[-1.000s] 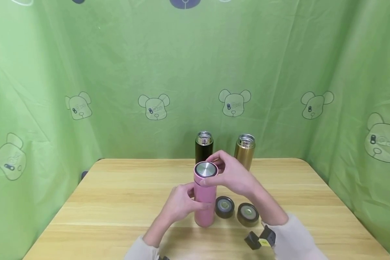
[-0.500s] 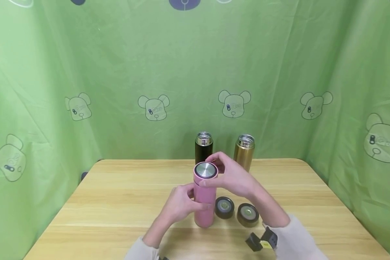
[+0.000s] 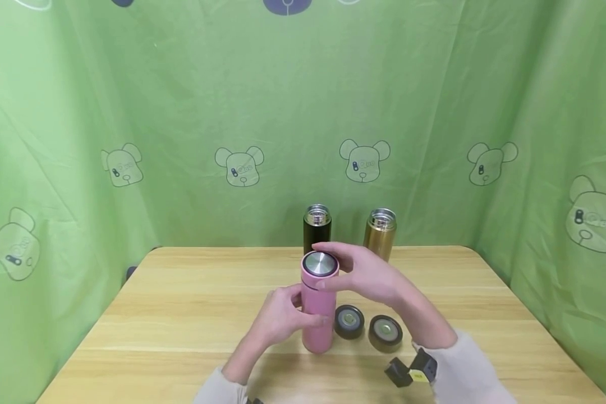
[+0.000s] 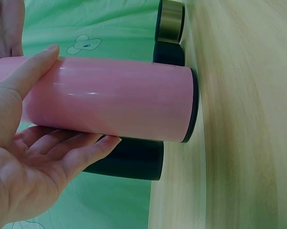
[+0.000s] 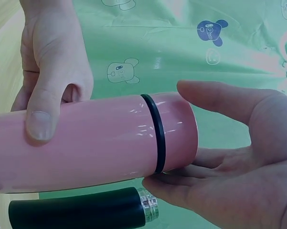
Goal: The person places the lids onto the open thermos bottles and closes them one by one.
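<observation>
A pink thermos bottle stands upright near the middle of the table. My left hand grips its body, with the thumb across the near side and the fingers round the other. On top sits the pink lid, with a silver disc and a black ring at the seam. My right hand holds this lid lightly between thumb and fingers. In the right wrist view the thumb tip is at the lid's upper edge and the fingers lie under it, close to the seam.
Behind stand a black thermos and a gold thermos, both with bare metal necks. Two loose lids, one black and one dark gold, lie just right of the pink bottle. Green curtains surround the wooden table.
My right hand's fingers have stretched and shifted left along the lid's far side, while its thumb slid slightly right. The wrist moved a little right. The left hand and bottle stay put.
</observation>
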The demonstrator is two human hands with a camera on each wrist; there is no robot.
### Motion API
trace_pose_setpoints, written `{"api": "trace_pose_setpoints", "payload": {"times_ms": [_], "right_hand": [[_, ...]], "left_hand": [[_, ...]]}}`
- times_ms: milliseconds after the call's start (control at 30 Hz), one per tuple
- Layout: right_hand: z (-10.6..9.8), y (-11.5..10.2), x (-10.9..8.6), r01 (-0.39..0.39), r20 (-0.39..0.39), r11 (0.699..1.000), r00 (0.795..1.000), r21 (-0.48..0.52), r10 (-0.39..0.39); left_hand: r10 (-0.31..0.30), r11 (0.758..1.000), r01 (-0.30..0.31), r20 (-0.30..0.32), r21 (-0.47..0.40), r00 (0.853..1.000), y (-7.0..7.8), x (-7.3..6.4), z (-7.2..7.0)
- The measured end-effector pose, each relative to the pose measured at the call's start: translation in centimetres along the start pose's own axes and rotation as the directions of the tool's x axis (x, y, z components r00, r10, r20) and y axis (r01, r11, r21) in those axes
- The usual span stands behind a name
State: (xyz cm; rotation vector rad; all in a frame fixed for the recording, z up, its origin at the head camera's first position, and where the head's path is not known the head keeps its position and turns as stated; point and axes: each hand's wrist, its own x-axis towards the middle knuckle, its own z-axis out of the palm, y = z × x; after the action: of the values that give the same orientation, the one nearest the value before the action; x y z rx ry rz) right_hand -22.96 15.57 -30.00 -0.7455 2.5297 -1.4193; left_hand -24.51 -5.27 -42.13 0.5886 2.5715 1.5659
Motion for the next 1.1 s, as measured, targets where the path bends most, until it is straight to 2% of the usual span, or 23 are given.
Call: {"api": "trace_pose_setpoints", "payload": {"times_ms": [233,533,767,1100], "right_hand": [[-0.14,0.23,0.07,-0.005,0.013,1.0,1.0,0.028,0.005],[-0.07,0.28,0.15,-0.028,-0.021,0.999,0.999,0.04,0.029],[0.03,0.42,0.26,-0.06,-0.061,0.998,0.996,0.029,0.061],[0.27,0.54,0.4,-0.063,-0.131,0.998,0.99,-0.023,0.059]], "left_hand": [[-0.006,1.0,0.006,-0.004,0.0,1.0,-0.01,0.04,0.04],[-0.004,1.0,0.004,-0.006,0.0,1.0,0.03,0.02,0.04],[-0.004,1.0,0.004,-0.005,0.004,1.0,0.02,0.01,0.03],[-0.002,1.0,0.002,-0.013,0.012,1.0,0.11,-0.02,0.12]]}}
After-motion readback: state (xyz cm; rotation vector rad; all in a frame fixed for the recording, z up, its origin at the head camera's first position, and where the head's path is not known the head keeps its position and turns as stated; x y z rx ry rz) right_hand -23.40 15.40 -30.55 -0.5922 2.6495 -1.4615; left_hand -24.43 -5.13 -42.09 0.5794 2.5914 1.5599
